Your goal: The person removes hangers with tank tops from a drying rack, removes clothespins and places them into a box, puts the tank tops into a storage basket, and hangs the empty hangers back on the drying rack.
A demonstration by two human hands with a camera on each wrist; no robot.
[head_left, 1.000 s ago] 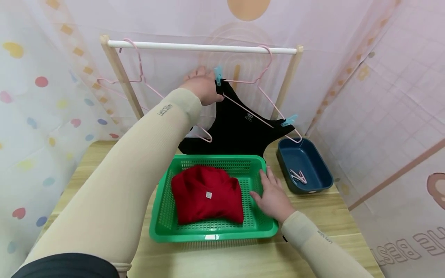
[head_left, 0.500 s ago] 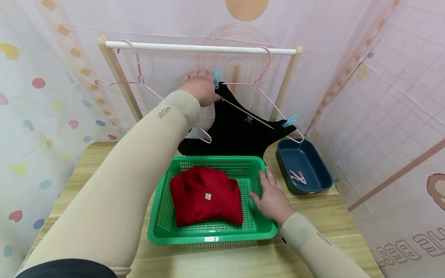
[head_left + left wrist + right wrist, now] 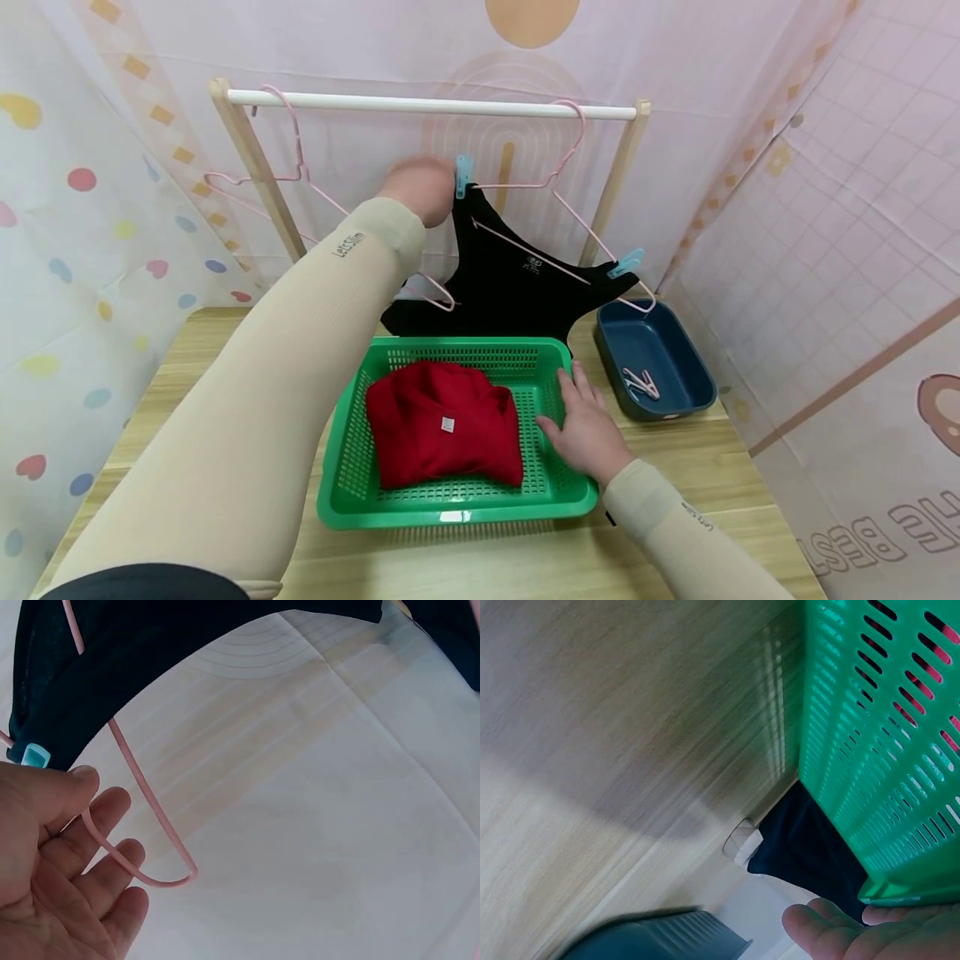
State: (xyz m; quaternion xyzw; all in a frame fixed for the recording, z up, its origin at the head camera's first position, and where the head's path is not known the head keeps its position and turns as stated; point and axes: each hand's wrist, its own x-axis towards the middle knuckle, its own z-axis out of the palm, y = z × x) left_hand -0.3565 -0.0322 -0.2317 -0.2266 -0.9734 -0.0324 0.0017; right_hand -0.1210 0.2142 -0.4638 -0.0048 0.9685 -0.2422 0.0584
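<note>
A black tank top point(image 3: 510, 275) hangs on a pink clothes hanger point(image 3: 525, 185), with blue clothespins point(image 3: 465, 175) at its shoulders. My left hand point(image 3: 422, 190), blurred in the head view, is at the hanger's upper left end. In the left wrist view, its thumb and index finger pinch the hanger point(image 3: 161, 810) beside the strap and clothespin point(image 3: 36, 756). My right hand point(image 3: 588, 425) rests with straight fingers on the right rim of a green basket point(image 3: 457, 517). Inside lies a folded red garment point(image 3: 450, 433) with a white label.
A white rod point(image 3: 435, 104) on wooden posts point(image 3: 615, 187) carries the hanger and a second pink hanger point(image 3: 300, 171) to the left. At right, a dark blue bin point(image 3: 675, 358) holds pale clothespins point(image 3: 641, 383). Everything stands on a wooden table point(image 3: 675, 483) before patterned curtains.
My left hand has shifted slightly left and down, and its spread fingers are no longer visible from above. The hanger's left end and the strap have come along. My right hand has stayed put.
</note>
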